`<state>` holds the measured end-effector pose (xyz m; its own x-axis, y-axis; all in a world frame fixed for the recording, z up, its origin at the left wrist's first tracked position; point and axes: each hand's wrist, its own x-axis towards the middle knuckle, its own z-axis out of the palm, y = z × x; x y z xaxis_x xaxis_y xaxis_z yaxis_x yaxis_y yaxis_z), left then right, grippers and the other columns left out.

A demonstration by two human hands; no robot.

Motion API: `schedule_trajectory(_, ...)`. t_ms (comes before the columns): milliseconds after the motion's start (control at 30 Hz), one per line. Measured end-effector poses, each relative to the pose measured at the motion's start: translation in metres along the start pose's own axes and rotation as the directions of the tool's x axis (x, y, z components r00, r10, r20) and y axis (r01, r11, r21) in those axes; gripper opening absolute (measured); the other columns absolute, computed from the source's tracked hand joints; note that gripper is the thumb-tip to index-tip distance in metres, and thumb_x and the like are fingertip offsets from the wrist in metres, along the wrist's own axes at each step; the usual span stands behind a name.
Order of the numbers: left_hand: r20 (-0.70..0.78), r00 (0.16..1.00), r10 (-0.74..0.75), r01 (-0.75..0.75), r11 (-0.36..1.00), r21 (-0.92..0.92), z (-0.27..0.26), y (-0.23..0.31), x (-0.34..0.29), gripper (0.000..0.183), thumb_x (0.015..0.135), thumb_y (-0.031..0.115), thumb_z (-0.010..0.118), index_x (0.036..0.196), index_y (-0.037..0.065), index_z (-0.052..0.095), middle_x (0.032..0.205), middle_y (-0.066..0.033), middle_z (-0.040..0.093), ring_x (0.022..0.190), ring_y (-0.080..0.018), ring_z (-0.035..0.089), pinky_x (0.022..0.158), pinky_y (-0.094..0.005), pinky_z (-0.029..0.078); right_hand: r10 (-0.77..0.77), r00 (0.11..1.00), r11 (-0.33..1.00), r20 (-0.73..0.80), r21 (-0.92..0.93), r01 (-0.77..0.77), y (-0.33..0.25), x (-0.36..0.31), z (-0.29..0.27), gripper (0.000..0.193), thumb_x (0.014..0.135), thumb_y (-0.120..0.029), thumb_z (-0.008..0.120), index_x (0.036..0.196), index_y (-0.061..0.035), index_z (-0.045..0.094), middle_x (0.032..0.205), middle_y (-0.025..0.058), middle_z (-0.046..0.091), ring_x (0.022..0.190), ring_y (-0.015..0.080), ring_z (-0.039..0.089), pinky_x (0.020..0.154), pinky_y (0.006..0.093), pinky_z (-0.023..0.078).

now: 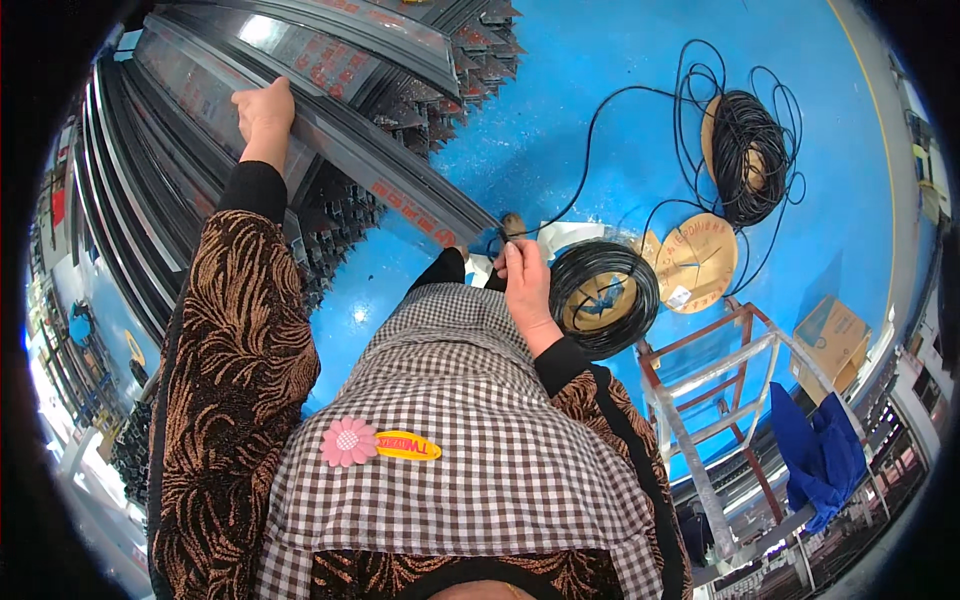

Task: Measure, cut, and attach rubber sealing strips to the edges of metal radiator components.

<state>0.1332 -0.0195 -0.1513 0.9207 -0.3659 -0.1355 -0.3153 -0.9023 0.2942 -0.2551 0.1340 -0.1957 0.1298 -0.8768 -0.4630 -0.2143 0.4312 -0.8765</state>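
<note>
A long dark profile (395,165), covered in clear film with red print, slants from the upper left down to the middle of the view. My left hand (265,112) is closed on it part-way along, fingers curled over its edge. At the near end my right hand (525,285) pinches a thin black rubber strip (570,208) against the profile's tip. That strip runs away to the right, toward a tangled black coil (748,165) on the floor. The fingertips of my right hand partly hide the strip's end.
Stacked dark profiles (150,190) fill the upper left. Right of my right hand lie a neat black coil (605,300) and a cardboard reel disc (697,262) on the blue floor (530,90). A metal frame (715,385), blue cloth (815,450) and cardboard box (832,345) stand lower right.
</note>
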Motion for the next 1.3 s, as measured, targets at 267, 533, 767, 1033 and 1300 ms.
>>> schedule_trajectory(267,0.000,1.000,0.013,-0.013,1.000,0.002,0.001,0.002,-0.001,0.065,0.076,0.039,0.057,0.114,-0.008,0.036,0.110,-0.0267,0.057,0.104,-0.0393,0.057,0.090,-0.0412,0.043,-0.026,0.997,0.996,-0.070,-0.083,0.020,0.004,0.000,0.006,0.015,0.093,-0.015,0.047,0.095,-0.0018,0.054,0.067,0.0029,0.057,0.057,0.0108,0.050,0.055,0.0226,0.042)
schedule_trajectory(533,0.021,1.000,0.005,-0.006,1.000,0.020,-0.001,0.006,-0.005,0.065,0.075,0.039,0.058,0.115,-0.008,0.036,0.111,-0.0265,0.057,0.104,-0.0391,0.057,0.090,-0.0410,0.043,-0.135,0.989,0.952,-0.064,-0.284,0.112,-0.011,0.014,-0.003,0.015,0.090,-0.016,0.054,0.090,-0.0012,0.057,0.063,0.0026,0.057,0.053,0.0103,0.050,0.050,0.0230,0.040)
schedule_trajectory(767,0.009,1.000,-0.004,0.004,1.000,-0.009,0.000,0.009,-0.012,0.065,0.075,0.038,0.058,0.115,-0.008,0.035,0.111,-0.0262,0.057,0.104,-0.0391,0.057,0.090,-0.0411,0.043,0.071,0.997,0.965,-0.022,-0.250,-0.075,-0.020,0.028,-0.010,0.020,0.086,-0.019,0.061,0.085,0.0002,0.056,0.065,0.0037,0.059,0.055,0.0119,0.051,0.052,0.0250,0.040)
schedule_trajectory(1033,0.033,0.999,-0.015,0.016,1.000,-0.005,-0.001,0.008,-0.012,0.063,0.076,0.037,0.058,0.115,-0.007,0.035,0.110,-0.0262,0.057,0.104,-0.0399,0.057,0.090,-0.0416,0.044,-0.087,0.996,0.978,-0.021,-0.193,0.081,-0.003,0.020,-0.026,0.022,0.083,-0.019,0.065,0.084,0.0002,0.055,0.064,0.0033,0.057,0.056,0.0139,0.049,0.054,0.0271,0.040)
schedule_trajectory(1300,0.009,1.000,0.010,-0.009,0.998,-0.058,0.002,0.004,-0.013,0.061,0.075,0.036,0.058,0.113,-0.006,0.036,0.107,-0.0267,0.057,0.102,-0.0412,0.057,0.089,-0.0436,0.044,-0.090,0.991,0.969,0.098,-0.222,0.110,-0.004,0.023,-0.030,0.018,0.082,-0.017,0.063,0.084,-0.0002,0.058,0.065,0.0037,0.058,0.056,0.0158,0.048,0.054,0.0275,0.040)
